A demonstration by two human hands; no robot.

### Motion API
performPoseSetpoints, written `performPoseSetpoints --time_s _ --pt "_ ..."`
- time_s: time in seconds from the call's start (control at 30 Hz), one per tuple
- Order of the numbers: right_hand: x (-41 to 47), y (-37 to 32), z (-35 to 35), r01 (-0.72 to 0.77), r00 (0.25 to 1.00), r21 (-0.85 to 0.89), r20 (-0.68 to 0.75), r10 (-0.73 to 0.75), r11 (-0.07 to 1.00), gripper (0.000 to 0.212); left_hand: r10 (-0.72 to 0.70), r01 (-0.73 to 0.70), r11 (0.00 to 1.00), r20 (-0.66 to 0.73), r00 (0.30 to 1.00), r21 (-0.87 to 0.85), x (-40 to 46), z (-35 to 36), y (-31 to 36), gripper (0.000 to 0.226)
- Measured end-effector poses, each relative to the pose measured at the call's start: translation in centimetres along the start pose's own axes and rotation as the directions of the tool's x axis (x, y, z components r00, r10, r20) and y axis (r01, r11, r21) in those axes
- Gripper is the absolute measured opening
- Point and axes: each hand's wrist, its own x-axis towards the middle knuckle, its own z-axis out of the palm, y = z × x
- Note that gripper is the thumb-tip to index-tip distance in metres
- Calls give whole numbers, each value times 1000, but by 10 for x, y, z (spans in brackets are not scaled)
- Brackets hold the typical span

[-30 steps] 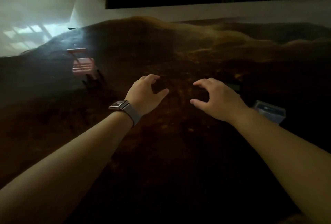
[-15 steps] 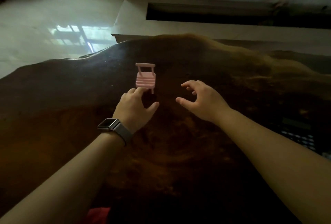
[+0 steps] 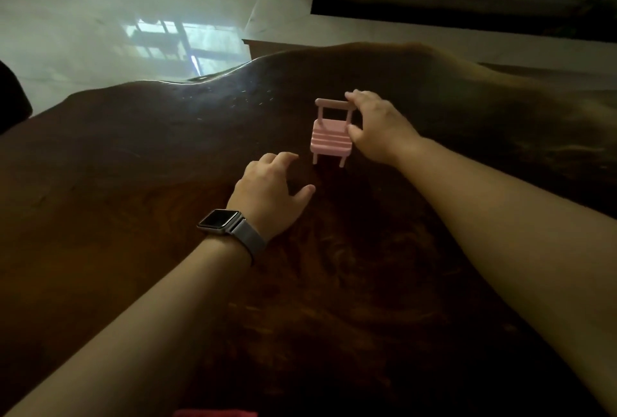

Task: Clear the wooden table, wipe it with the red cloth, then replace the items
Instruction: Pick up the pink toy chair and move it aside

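Note:
A small pink toy chair (image 3: 330, 136) stands upright on the dark wooden table (image 3: 150, 156), towards its far side. My right hand (image 3: 377, 126) is at the chair's right side, with fingers over the backrest top and the thumb against the seat edge. My left hand (image 3: 270, 193), with a watch on the wrist, hovers open just in front and left of the chair, touching nothing. A strip of the red cloth (image 3: 215, 412) shows at the bottom edge of the view.
The table's wavy far edge (image 3: 334, 49) borders a pale glossy floor (image 3: 117, 22). A low white ledge with a dark recess (image 3: 450, 12) runs behind the table. A dark object (image 3: 13, 96) sits at the left edge.
The view has shifted so the chair is now central. My right hand has reached forward and closed around the chair's right side. My left hand stays open just short of it.

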Motion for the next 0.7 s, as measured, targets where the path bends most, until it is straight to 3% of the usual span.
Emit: performPoseSetpoints --time_s 0.13,0.27,0.33,0.47,0.7 --pt "14 -6 9 -49 998 3 31 48 999 61 4 -5 1000 31 999 8 -4 1 -6 64" --pt "9 -4 5 -50 999 40 2 50 998 25 13 -14 1000 50 999 13 -6 3 -3 63" --pt "-3 1 1 -23 1000 57 10 23 998 17 24 -25 1000 67 997 12 -8 3 4 62" --pt "-41 20 -18 4 1000 129 26 -8 992 13 75 -74 997 95 993 -21 -15 9 33 54" --pt "-134 96 -77 -74 994 170 95 59 983 13 207 -196 977 168 964 -84 -43 39 120 54"
